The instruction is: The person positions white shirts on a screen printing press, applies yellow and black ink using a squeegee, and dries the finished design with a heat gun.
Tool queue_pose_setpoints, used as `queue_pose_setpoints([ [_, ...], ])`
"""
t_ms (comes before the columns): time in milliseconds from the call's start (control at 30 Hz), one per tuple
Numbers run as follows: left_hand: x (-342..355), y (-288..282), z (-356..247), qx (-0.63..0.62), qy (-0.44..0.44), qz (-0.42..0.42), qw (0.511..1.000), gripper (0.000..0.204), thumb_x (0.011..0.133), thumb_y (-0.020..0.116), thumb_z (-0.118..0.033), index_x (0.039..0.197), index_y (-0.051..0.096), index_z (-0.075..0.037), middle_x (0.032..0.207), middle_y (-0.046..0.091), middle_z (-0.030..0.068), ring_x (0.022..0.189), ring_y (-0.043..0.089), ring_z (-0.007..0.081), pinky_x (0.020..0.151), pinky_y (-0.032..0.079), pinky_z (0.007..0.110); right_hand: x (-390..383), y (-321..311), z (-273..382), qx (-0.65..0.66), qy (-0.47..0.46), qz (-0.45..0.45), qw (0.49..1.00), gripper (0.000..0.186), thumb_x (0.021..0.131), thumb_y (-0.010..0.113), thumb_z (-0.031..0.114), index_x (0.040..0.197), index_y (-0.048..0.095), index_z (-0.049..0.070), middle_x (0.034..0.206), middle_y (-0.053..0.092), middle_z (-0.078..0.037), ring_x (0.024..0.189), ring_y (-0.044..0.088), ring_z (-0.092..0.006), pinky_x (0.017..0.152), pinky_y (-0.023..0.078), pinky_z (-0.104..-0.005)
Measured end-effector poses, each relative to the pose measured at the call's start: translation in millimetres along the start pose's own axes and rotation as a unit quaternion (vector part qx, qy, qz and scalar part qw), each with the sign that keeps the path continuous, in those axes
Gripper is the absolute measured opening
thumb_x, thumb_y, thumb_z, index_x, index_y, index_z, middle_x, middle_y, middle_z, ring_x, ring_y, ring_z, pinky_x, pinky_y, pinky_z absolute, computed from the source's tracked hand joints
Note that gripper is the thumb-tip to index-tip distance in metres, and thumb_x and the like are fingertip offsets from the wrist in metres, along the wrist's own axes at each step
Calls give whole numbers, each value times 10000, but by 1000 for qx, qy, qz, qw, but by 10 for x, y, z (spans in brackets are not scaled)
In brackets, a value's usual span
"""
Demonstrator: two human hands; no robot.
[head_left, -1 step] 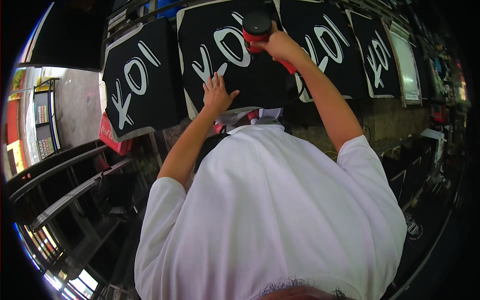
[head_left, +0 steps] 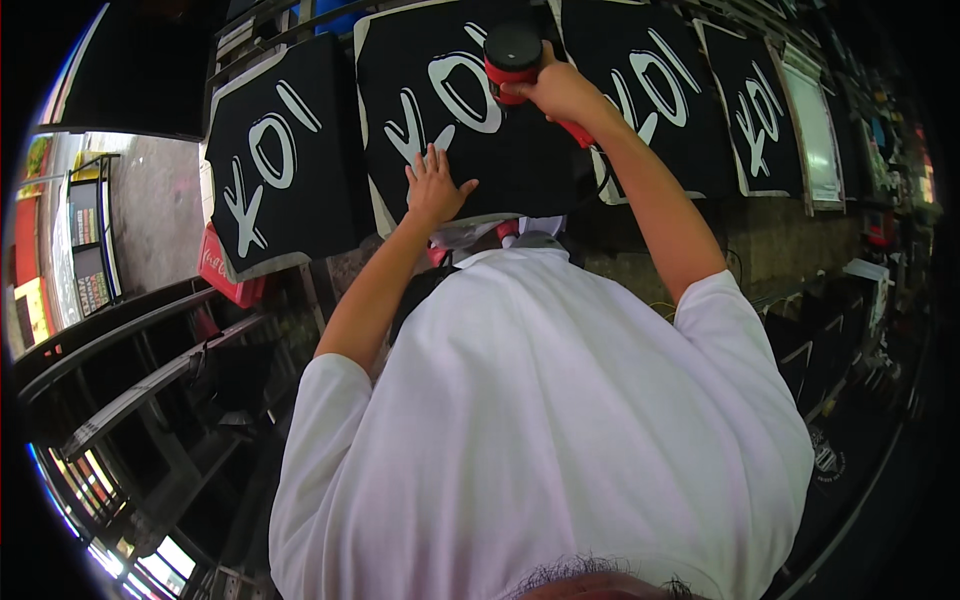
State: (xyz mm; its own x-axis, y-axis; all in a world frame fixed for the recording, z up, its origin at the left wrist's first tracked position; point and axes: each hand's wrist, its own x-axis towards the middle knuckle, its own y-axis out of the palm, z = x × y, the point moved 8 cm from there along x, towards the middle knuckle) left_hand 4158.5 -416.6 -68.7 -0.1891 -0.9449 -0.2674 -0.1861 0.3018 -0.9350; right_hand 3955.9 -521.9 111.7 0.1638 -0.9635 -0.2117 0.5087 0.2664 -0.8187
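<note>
red heat gun [head_left: 516,62] in right hand [head_left: 560,90]

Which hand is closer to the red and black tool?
Right. The right hand is wrapped around the red and black tool; the left hand lies flat on the black printed cloth, below it.
</note>
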Motion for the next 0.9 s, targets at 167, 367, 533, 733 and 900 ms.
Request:
queue_pose_setpoints([
  [167,60,-37,61,-10,-20,-10,1000,975,887,592,-639,1537,289,22,1617,227,249,1487,218,448,1187,205,583,-2,68,-33,53,21,70,996,869,877,708,534,1321,296,-89,786,678,-206,576,686,-247,550,553,-350],
  [367,152,-88,235,-40,-43,-56,997,963,871,635,-613,1522,307,16,1605,234,266,1466,248,463,1179,217,594,104,-15,-29,72,19,95,993,964,870,688,588,1366,243,-109,786,665,-203,576,682,-260,573,558,-359],
  [533,246,-176,512,-44,-98,-47,993,1040,822,705,-600,1543,268,10,1606,223,271,1472,235,455,1176,229,593,267,-52,-7,-28,-33,53,998,994,876,682,585,1390,205,-119,838,672,-219,589,685,-259,585,565,-359],
  [733,259,-127,612,13,-63,20,998,1090,821,625,-717,1574,224,-38,1643,185,201,1495,187,453,1178,198,614,473,-67,-94,18,3,-10,1000,793,872,723,509,1327,339,-14,742,646,-116,535,635,-196,534,538,-340],
  [900,265,-82,550,60,-58,7,996,1024,893,459,-753,1587,201,-44,1662,151,168,1519,120,439,1187,105,642,671,-25,-82,112,-6,28,993,908,867,713,533,1350,263,-91,799,697,-208,546,679,-245,510,555,-332],
])
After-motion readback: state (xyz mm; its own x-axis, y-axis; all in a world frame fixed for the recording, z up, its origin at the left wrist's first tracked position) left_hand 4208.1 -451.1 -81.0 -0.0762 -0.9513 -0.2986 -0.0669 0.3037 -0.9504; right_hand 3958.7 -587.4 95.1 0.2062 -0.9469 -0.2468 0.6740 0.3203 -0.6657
